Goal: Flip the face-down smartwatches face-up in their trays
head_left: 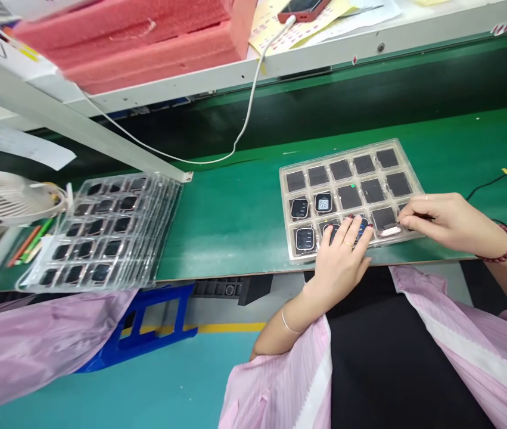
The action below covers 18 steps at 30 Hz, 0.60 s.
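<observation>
A clear plastic tray (pixel 295 256) with dark-lined compartments lies on the green bench. Square smartwatch faces sit in its left compartments, among them one watch (pixel 304 239) in the front corner and another showing a white code pattern (pixel 323 203). My left hand (pixel 342 250) rests on the front row, fingers spread over watches that it partly covers. At the front right, my right hand (pixel 441 221) has thumb and forefinger pinched together. Their tips are beside a small tilted piece with a shiny edge (pixel 389 230), perhaps a watch on its side. What lies between the fingertips is hidden.
Stacked clear trays (pixel 101 238) of dark squares stand at left, near a white fan (pixel 12 196). A white cable (pixel 248 113) hangs from the shelf, by a phone (pixel 303 9) and pink foam (pixel 146 44). A metal post (pixel 114 137) meets the bench. Below is a blue stool (pixel 146 328).
</observation>
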Motion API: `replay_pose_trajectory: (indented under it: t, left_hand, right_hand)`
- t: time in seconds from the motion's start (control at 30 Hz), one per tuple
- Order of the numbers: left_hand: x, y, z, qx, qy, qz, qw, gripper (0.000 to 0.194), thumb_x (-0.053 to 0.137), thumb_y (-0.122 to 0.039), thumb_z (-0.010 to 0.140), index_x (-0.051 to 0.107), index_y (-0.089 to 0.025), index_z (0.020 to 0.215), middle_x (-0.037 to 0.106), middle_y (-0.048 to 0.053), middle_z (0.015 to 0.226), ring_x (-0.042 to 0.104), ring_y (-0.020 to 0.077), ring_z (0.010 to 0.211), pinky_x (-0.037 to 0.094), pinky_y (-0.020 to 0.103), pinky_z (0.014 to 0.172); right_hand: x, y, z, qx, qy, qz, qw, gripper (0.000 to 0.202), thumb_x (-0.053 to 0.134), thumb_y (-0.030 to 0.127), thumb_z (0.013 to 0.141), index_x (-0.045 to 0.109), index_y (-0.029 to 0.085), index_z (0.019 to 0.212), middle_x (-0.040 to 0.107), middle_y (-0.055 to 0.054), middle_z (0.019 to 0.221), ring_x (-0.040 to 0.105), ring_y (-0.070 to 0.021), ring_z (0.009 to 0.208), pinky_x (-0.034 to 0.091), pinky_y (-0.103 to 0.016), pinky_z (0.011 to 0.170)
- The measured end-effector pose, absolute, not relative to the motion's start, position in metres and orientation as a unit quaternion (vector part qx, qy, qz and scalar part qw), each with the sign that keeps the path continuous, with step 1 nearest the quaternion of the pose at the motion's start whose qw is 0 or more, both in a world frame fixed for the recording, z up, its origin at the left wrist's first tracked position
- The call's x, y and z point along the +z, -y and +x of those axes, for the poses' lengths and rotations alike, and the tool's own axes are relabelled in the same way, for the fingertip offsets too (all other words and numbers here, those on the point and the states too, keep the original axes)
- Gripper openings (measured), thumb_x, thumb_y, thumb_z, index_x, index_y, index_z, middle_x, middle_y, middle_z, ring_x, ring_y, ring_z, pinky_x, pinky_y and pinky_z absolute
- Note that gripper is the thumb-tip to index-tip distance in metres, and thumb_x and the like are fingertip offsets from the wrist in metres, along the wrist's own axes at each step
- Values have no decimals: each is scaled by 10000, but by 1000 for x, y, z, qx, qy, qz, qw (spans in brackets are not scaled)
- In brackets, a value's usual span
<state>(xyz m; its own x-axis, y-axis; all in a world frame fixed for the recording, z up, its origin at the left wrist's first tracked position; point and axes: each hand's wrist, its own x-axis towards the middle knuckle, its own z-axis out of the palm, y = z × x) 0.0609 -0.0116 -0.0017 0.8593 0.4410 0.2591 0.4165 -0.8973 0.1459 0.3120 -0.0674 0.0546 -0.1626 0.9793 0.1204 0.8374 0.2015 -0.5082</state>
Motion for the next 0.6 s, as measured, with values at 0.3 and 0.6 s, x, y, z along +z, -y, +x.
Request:
replay_pose_trajectory:
  t: [0.3, 0.6]
  left_hand:
    - [-26, 12, 62, 409, -227, 884, 3, 215, 651, -102, 851, 671, -195, 1043, 743, 75, 984, 670, 216, 952, 490, 359, 899]
    - [-20, 15, 75, 388, -276, 879, 10, 87, 702, -171, 842, 619, -197, 847, 704, 31, 807, 579, 193, 765, 370, 353, 763]
  right_hand:
    - [45, 49, 323, 215, 721, -643, 142, 362, 424, 383, 980, 575, 221, 693, 597, -6, 603, 544, -181, 579, 327, -304, 591]
    - [52, 34, 323, 282, 703, -642, 113, 405, 524, 486, 936, 596, 213, 646, 597, 7, 562, 502, -156, 530, 303, -290, 554]
